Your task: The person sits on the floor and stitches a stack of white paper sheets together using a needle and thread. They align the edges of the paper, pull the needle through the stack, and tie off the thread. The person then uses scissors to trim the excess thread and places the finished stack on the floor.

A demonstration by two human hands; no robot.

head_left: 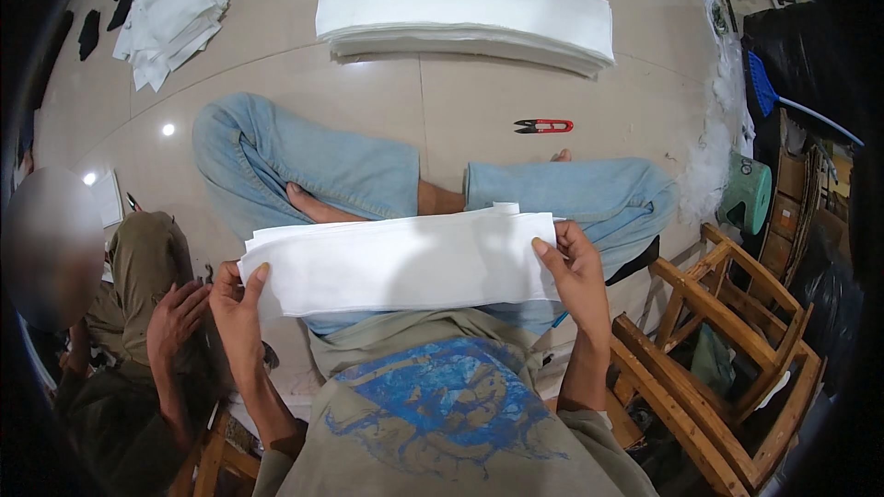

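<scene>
A long white fabric strip [405, 267], seemingly several layers, is stretched across my lap. My left hand [241, 308] pinches its left end, thumb on top and fingers beneath. At the other end, my right hand [575, 276] grips the right edge the same way. The layers sit slightly uneven at the upper edge, where a small flap [505, 208] sticks up. Beyond my crossed legs, a neat stack of similar white strips [460, 5] lies on the floor. Red-handled thread snips [543, 126] with dark blades rest between that stack and my legs.
A looser pile of white fabric pieces [175, 14] lies far left, beside black scraps [89, 34]. Another person's hand [173, 322] is close to my left hand. Wooden furniture [727, 313] stands at my right, with a green plastic stool [744, 193] and a blue brush [761, 83] beyond.
</scene>
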